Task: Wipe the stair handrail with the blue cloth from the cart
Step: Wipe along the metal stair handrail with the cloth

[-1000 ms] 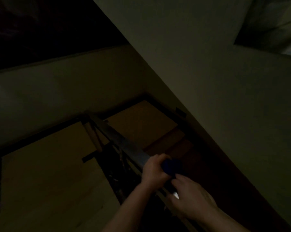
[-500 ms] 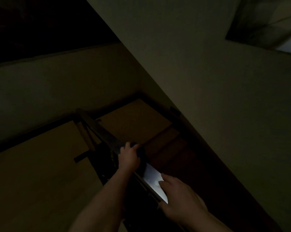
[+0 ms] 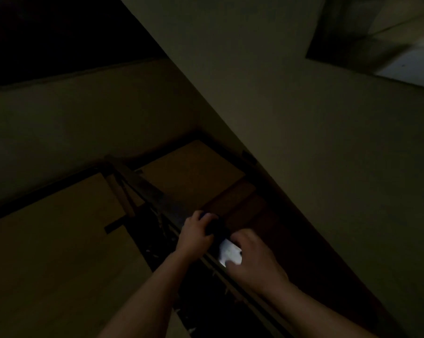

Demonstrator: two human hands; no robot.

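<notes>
Down the dim stairwell, the handrail (image 3: 157,196) runs as one long straight bar from beside me at the lower right away to the upper left. It slopes down and ends at a post (image 3: 119,191) by the landing floor (image 3: 60,240). Its long axis lies on that diagonal, far end toward the landing and near end toward my body. It is too dark for me to read any marking on it.

My left hand (image 3: 196,231) is curled over the top of the rail and grips the blue cloth (image 3: 216,228), which looks almost black in this light. The cloth is bunched under my fingers and wraps the rail, spilling out on the side toward my other hand.

My right hand (image 3: 255,259) sits just behind it on the same rail, nearer to me. Its fingers are bent over the far edge and the thumb is on the near side. Between the two hands a bright patch of glare (image 3: 229,252) shines on the rail's flat top.

Brown steps (image 3: 242,203) descend to the right of the rail, along a pale wall (image 3: 303,142).
</notes>
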